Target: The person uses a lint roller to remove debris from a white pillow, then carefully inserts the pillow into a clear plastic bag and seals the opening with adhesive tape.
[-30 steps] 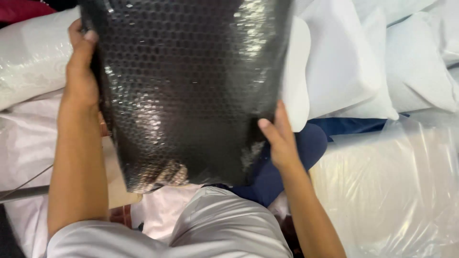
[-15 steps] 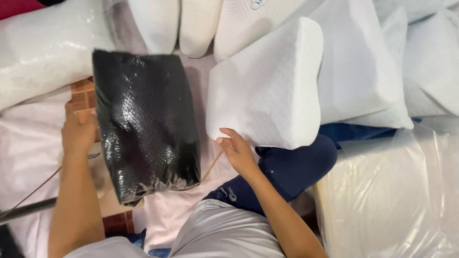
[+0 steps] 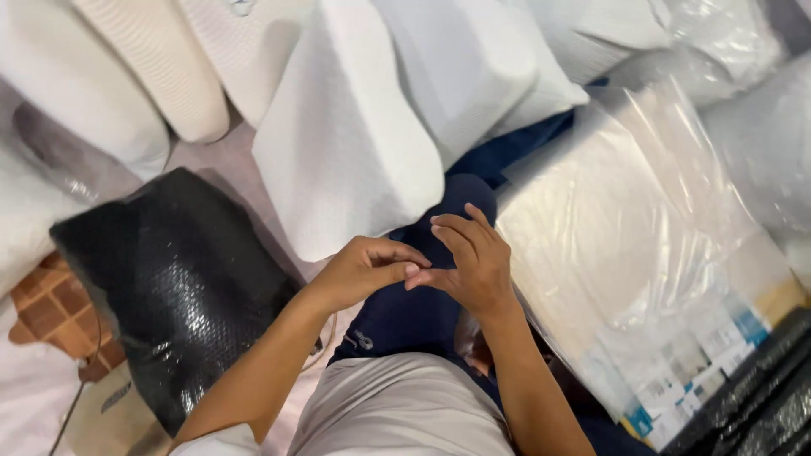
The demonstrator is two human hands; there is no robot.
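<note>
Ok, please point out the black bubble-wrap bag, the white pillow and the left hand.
Black bag [image 3: 182, 283], head view, middle of its glossy face.
White pillow [image 3: 342, 148], head view, centre of its broad side.
Left hand [image 3: 367, 270], head view, back of the hand.

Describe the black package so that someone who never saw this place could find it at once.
Start from the pile of white pillows across the top of the view, then look down and left. There the black package lies flat beside the person's left forearm, untouched. It is the only dark, glossy, bubble-textured bundle among pale, matte neighbours.
</note>
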